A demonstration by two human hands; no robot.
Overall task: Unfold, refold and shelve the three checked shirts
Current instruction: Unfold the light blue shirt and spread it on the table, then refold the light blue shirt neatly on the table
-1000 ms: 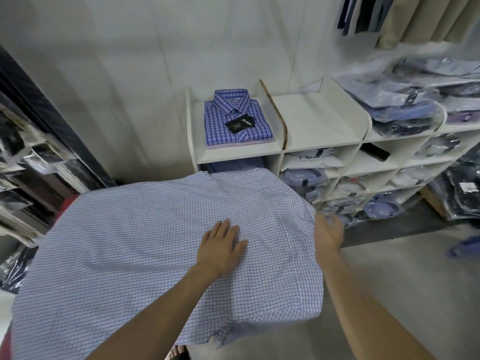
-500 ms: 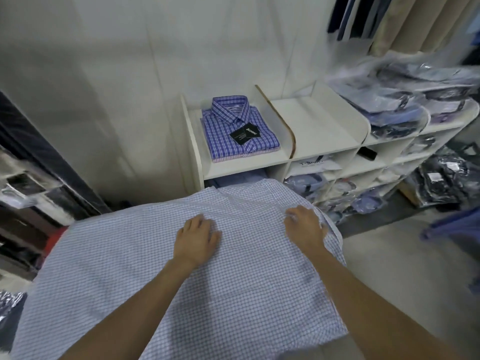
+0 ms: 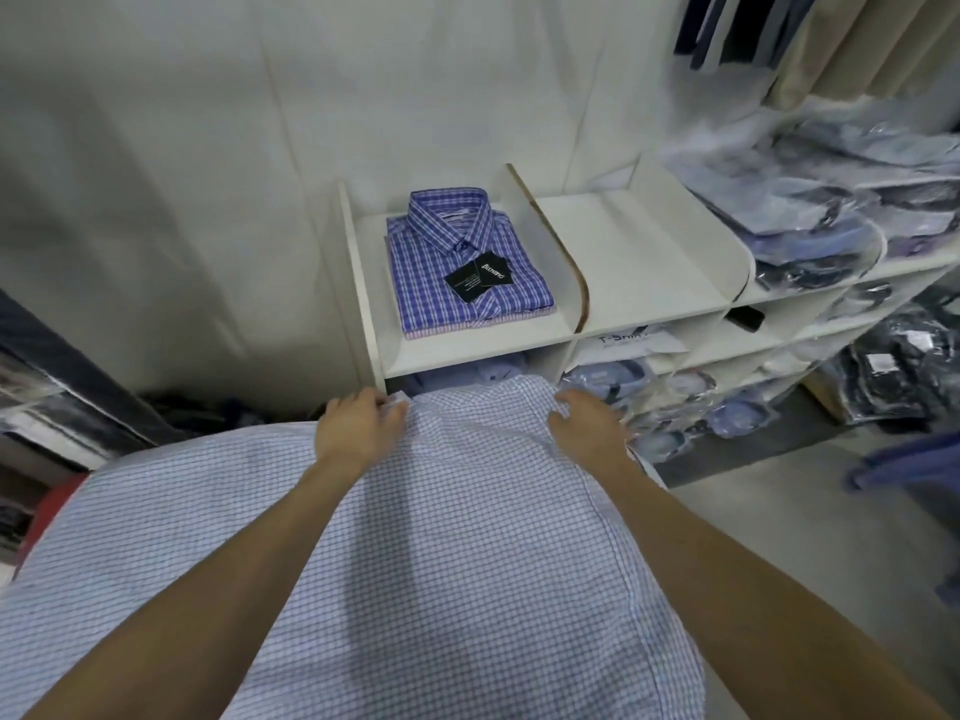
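One shirt spread out, at least one already shelved

A pale checked shirt lies opened flat, its far edge held by both hands: the left hand pinches the cloth with curled fingers, and the right hand curls over the edge, gripping it. A folded blue checked shirt sits in the shelf's left top compartment, a pinkish one apparently beneath it. Refolding and shelving this shirt remain.
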